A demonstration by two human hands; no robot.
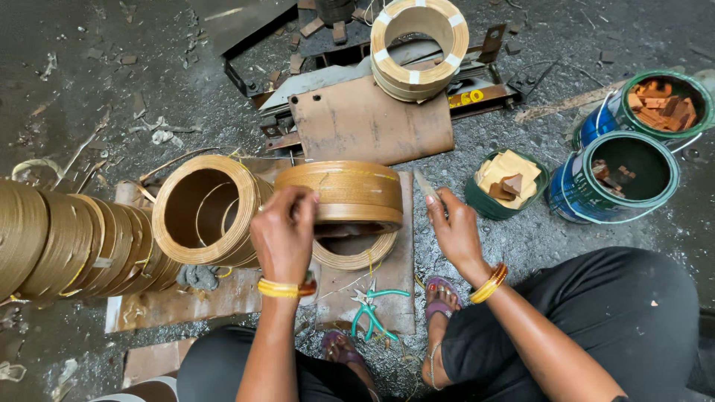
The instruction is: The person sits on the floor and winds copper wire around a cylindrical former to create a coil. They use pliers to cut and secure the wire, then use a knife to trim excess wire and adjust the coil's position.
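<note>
**Coil ring held at the mat**

Left hand (284, 232) grips the tan coil ring (350, 195) standing on the mat (387, 298); right hand (454, 227) pinches a thin blade (427, 186) beside it. Wrapped rings stacked at left (67, 238), 1 more on the metal frame (419, 46). Cans: tan pads (509, 173), brown bits (659, 106), few bits (612, 173)

coil ring (350, 195) centre on mat (395, 298) | coil stack (67, 238) left | 3 cans (614, 175) right | pliers (372, 309), seemingly, before ring

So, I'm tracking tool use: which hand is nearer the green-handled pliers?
Left. The left hand sits just above-left of the pliers; the right hand is farther, up to their right.
</note>
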